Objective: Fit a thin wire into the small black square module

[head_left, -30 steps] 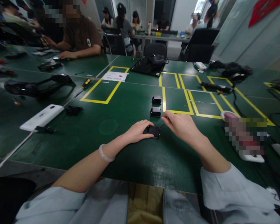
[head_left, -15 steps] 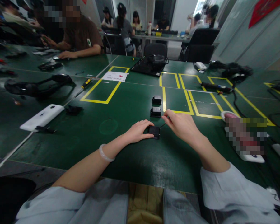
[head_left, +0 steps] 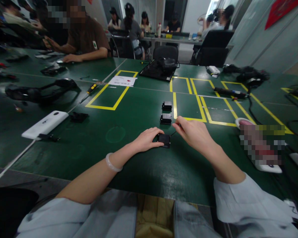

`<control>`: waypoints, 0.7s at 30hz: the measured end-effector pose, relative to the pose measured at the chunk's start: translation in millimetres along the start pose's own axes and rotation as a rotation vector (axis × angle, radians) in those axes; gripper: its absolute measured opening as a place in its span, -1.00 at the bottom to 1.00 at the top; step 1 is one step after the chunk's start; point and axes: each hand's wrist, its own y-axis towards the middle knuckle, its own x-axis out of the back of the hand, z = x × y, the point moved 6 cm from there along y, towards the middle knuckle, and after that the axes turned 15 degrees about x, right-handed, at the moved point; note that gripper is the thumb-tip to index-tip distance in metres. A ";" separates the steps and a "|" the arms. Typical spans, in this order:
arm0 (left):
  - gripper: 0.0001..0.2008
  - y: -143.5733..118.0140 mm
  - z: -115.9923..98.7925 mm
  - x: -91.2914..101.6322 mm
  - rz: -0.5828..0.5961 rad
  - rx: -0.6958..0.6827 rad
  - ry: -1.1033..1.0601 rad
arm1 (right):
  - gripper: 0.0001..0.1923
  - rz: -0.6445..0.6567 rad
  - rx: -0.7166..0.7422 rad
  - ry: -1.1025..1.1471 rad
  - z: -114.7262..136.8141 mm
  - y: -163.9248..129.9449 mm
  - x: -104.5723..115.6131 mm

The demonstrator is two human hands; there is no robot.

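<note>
My left hand (head_left: 149,138) is closed on the left side of a small black rectangular block (head_left: 165,141) lying on the green table, thumb at its near edge and fingers at its far edge. Small shiny ends stick out at the block's right side. Between the fingertips of my right hand (head_left: 192,132) is a thin dark rod (head_left: 173,133), its tip meeting the block's far right corner; the rest is hidden in the hand. Just beyond my hands, two similar black blocks stand in a line, the nearer block (head_left: 166,118) and the farther block (head_left: 167,105).
To the left lie a white power bank (head_left: 46,124), a yellow-black screwdriver (head_left: 91,89) and a black headset-like frame (head_left: 41,91). Yellow tape (head_left: 100,107) marks the table (head_left: 139,172). On the right are a black pen-shaped tool (head_left: 229,92) and cables. A person in brown sits at far left.
</note>
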 end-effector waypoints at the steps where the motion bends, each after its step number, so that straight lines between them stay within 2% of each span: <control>1: -0.61 0.0 0.0 0.0 0.001 0.001 0.001 | -0.65 0.009 0.000 0.000 0.1 0.1 -0.2; 9: -0.62 0.0 -1.4 1.2 0.004 0.016 0.006 | -0.74 -0.079 0.049 0.099 0.4 -1.0 -1.1; 16: -0.60 -0.5 -0.2 0.5 0.000 0.010 0.000 | -0.68 0.001 0.012 0.033 0.5 0.0 0.4; 21: -0.61 -0.7 -0.5 0.7 0.004 0.006 0.001 | -0.71 -0.053 0.043 0.098 0.0 -0.8 -0.5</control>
